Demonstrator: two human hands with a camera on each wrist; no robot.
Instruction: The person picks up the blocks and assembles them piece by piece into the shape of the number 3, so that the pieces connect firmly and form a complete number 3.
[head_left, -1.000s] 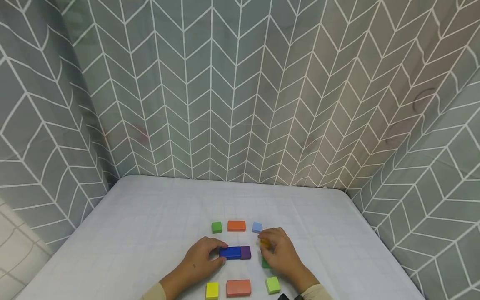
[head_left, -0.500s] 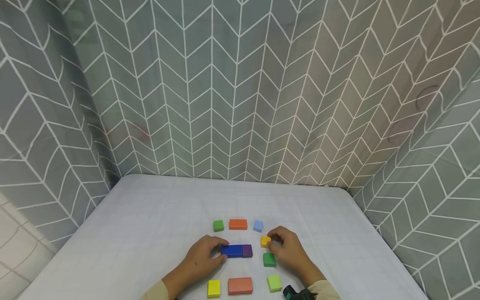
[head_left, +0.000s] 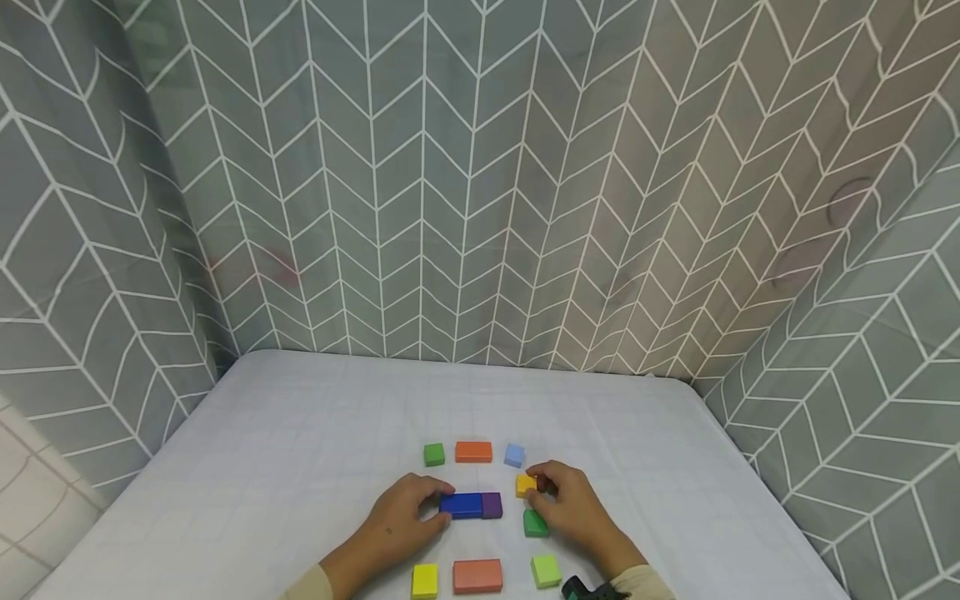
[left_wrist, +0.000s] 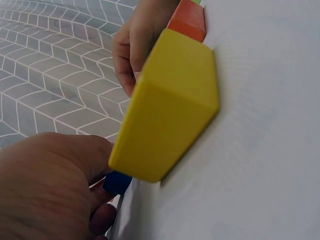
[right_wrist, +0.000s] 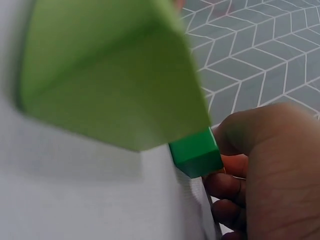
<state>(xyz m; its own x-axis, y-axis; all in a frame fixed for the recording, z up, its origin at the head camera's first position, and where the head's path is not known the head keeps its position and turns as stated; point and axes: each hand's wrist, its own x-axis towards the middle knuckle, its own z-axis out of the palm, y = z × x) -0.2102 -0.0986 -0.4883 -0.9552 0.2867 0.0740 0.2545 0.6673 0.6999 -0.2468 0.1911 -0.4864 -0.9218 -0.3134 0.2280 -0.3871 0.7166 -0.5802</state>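
The left hand point(head_left: 400, 518) pinches a blue block point(head_left: 463, 506) (purple block point(head_left: 492, 505) touching it), the right hand point(head_left: 573, 510) an amber block point(head_left: 523, 487).

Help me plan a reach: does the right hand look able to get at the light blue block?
Probably yes: nothing covers the light blue block and the right hand is close, though it pinches the amber block and would likely need to release that first.
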